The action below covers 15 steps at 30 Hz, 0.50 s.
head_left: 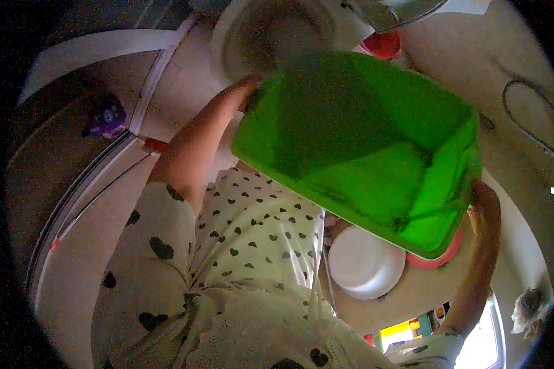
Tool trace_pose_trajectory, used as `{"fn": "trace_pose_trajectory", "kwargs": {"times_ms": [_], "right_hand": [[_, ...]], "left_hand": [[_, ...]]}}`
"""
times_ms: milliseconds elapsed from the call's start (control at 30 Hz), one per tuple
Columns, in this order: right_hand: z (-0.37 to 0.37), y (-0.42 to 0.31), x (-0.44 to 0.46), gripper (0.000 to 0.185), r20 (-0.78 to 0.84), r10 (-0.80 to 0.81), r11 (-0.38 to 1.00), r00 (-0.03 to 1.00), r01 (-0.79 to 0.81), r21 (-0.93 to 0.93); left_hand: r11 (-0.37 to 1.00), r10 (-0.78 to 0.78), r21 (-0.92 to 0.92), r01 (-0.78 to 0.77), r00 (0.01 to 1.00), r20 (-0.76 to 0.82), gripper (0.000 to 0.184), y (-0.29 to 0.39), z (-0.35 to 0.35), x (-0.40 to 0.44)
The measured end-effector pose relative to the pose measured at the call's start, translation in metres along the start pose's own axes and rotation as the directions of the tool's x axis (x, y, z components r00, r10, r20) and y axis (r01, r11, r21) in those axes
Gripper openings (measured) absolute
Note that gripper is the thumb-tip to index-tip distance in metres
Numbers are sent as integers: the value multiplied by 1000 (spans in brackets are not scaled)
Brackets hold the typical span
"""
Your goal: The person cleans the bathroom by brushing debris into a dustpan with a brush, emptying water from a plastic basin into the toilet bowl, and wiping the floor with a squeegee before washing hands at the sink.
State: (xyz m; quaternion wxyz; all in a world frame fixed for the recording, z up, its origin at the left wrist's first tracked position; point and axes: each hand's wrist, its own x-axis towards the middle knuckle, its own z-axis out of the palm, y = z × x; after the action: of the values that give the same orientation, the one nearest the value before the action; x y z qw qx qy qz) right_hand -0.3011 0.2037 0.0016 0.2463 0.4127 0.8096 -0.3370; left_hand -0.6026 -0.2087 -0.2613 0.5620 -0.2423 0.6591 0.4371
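Note:
A large rectangular green plastic tub [351, 160] is held up tilted in front of me, its inside facing me and partly in shadow. My left hand [250, 90] grips its upper left edge, with the fingers mostly hidden and dim. At the lower right end, my right hand [483, 195] is closed on the rim, its fingers partly behind the tub. Below the tub's lower edge stands a white round basin [366, 263]. Beside that, a red basin [436, 255] is partly covered by the tub.
A wide pale bowl [237, 43], perhaps a toilet, stands beyond the tub. Near it is a small red container [385, 44]. A dark hose [523, 123] curves at the right. On the left run a door-track-like frame [80, 190] and a purple object [108, 117]. Colourful packages [406, 330] lie at the bottom.

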Motion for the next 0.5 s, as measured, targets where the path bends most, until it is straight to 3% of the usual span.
{"fn": "trace_pose_trajectory", "kwargs": {"times_ms": [33, 167, 333, 433, 500], "right_hand": [[-4, -30, -4, 26, 26, -26, 975, 999, 31, -221], [-7, -42, 3, 26, 37, -122, 915, 992, 127, -384], [-9, -22, 13, 27, -119, -66, 985, 991, 84, 150], [-11, -15, 19, 30, -151, 4, 905, 989, 61, 422], [-11, -16, 20, 32, -104, 59, 777, 993, 20, 629]], "left_hand": [[1000, 3, 6, -3, 1000, 1, 32, 0, 0, -1], [1000, 21, 21, -22, 1000, 11, 31, 12, -3, 7], [999, 25, 28, -26, 999, 31, 30, 22, -10, 15], [999, 30, 31, -31, 999, 35, 29, 23, -13, 17], [999, 31, 36, -32, 999, 37, 29, 23, -12, 18]]}}
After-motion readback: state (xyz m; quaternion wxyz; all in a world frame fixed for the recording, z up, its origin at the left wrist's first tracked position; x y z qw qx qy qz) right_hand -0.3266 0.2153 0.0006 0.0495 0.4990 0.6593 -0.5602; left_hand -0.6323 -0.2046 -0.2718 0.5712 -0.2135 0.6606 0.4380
